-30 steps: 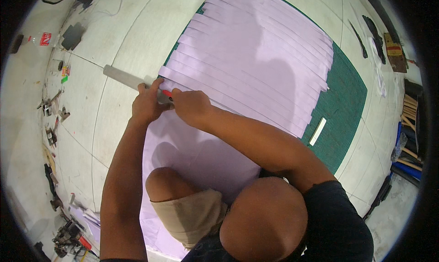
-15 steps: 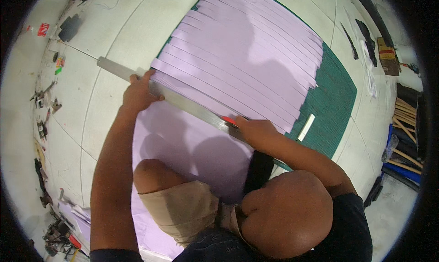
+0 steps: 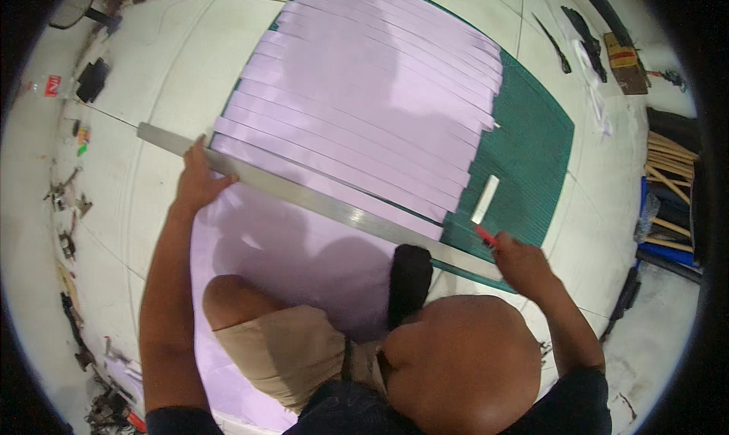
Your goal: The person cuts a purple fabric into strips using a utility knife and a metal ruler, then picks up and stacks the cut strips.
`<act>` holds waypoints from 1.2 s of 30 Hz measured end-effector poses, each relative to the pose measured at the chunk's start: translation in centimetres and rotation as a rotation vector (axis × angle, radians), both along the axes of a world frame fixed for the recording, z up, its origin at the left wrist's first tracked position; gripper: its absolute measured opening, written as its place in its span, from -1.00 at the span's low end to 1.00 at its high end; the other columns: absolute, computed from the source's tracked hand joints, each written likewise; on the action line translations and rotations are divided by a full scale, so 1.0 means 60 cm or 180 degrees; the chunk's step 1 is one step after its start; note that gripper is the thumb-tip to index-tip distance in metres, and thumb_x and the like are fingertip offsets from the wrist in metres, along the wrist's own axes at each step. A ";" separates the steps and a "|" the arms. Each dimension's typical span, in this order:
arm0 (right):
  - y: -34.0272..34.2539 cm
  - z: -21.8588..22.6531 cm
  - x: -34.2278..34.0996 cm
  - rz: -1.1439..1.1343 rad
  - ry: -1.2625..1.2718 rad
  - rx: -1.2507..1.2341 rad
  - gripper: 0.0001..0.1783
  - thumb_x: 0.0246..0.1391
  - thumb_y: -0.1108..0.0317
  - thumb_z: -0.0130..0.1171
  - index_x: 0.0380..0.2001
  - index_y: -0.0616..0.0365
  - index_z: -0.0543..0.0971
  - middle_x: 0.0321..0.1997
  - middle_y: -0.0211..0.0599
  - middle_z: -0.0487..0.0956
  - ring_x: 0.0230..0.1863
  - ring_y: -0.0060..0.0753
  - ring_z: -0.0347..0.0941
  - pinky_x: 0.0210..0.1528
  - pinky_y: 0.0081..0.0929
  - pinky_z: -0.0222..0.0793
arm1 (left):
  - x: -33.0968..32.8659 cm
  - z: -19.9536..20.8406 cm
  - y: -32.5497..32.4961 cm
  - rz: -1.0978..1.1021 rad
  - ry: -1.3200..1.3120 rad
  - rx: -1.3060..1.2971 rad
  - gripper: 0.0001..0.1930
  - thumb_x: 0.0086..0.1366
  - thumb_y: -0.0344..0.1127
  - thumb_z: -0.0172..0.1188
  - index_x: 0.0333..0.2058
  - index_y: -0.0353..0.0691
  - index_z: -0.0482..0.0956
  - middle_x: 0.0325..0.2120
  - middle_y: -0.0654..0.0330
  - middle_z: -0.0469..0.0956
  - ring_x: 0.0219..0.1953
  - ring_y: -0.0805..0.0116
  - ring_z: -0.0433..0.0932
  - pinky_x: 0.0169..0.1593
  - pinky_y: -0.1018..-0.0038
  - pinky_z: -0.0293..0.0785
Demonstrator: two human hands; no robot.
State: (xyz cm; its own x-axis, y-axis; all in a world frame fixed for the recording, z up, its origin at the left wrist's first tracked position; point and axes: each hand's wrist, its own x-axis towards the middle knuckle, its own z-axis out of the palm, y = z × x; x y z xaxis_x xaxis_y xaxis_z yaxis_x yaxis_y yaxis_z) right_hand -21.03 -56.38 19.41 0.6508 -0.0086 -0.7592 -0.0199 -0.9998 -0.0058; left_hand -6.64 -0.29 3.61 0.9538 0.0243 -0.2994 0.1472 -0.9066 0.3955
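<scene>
Across the lilac sheet [image 3: 258, 245] lies a long metal straightedge [image 3: 334, 207]. My left hand [image 3: 199, 181] holds it down near its left end, fingers on the far edge and thumb on the near one. Beyond it, several lilac strips [image 3: 349, 93] lie side by side on a green cutting mat [image 3: 531, 146]. A thin dark gap runs between the straightedge and the nearest strip. My right hand [image 3: 524, 264] is closed around a red cutter [image 3: 484, 236], just past the sheet's right edge, over the mat by the straightedge's right end. The cutter's blade is too small to make out.
A small white block [image 3: 484, 200] lies on the mat by the cutter. My black-covered foot [image 3: 410, 279] rests at the straightedge's near side. Tools [image 3: 68, 245] line the left wall; wooden sticks [image 3: 672, 162] and a cardboard box [image 3: 626, 63] stand at the right.
My right hand with the cutter has moved right along the straightedge, off the sheet. A gap now shows along the straightedge's far side. My left hand stays on the straightedge; the view has shifted slightly.
</scene>
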 end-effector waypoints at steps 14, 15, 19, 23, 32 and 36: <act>0.104 -0.216 -0.071 -0.2048 -0.1483 0.1868 -0.65 0.34 0.09 0.03 -0.10 0.16 0.33 -0.41 0.13 0.55 -0.34 0.30 0.54 -0.34 0.04 0.38 | 0.077 -0.009 -0.016 0.0378 -0.0147 0.0260 -0.65 0.13 -0.12 0.35 -0.26 -0.32 0.64 -0.32 -0.02 0.64 -0.24 0.04 0.60 -0.09 0.22 0.48; 0.097 -0.218 -0.075 -0.2084 -0.1536 0.1860 -0.66 0.34 0.09 0.03 -0.10 0.16 0.33 -0.42 0.12 0.55 -0.35 0.30 0.54 -0.34 0.04 0.38 | 0.073 -0.012 -0.015 0.0649 -0.0157 -0.0225 -0.66 0.12 -0.15 0.37 -0.27 -0.33 0.64 -0.36 -0.02 0.63 -0.28 0.07 0.60 -0.13 0.26 0.48; 0.075 -0.221 -0.074 -0.2373 -0.1380 0.1808 -0.65 0.34 0.10 0.03 -0.09 0.17 0.33 -0.43 0.09 0.55 -0.36 0.24 0.54 -0.35 -0.03 0.39 | 0.071 -0.032 0.002 0.0947 -0.0238 -0.0722 -0.69 0.13 -0.21 0.38 -0.28 -0.35 0.62 -0.38 0.00 0.64 -0.34 0.21 0.58 -0.19 0.36 0.47; 0.071 -0.225 -0.076 -0.2370 -0.1790 0.1665 -0.61 0.28 0.09 0.14 -0.13 0.20 0.37 -0.45 0.00 0.55 -0.42 0.08 0.54 -0.35 -0.10 0.40 | 0.080 -0.032 -0.017 0.0912 -0.0254 -0.0537 -0.68 0.14 -0.20 0.37 -0.27 -0.35 0.62 -0.39 0.00 0.64 -0.35 0.18 0.60 -0.19 0.34 0.48; 0.095 -0.237 -0.053 -0.1955 -0.1956 0.1053 -0.45 0.00 -0.08 0.40 -0.34 0.22 0.46 -0.55 -0.15 0.52 -0.50 -0.04 0.51 -0.37 -0.15 0.42 | 0.067 -0.055 0.003 0.0563 -0.0844 0.0148 -0.67 0.11 -0.17 0.37 -0.31 -0.35 0.62 -0.38 -0.07 0.63 -0.34 -0.01 0.60 -0.17 0.18 0.49; 0.108 -0.229 -0.045 -0.2322 -0.1969 0.1196 -0.46 -0.05 -0.07 0.44 -0.41 0.22 0.49 -0.56 -0.15 0.52 -0.50 -0.02 0.50 -0.36 -0.13 0.41 | 0.052 -0.061 -0.014 0.0634 -0.1194 -0.0464 -0.64 0.12 -0.19 0.36 -0.23 -0.37 0.60 -0.42 0.01 0.60 -0.35 0.06 0.58 -0.17 0.19 0.48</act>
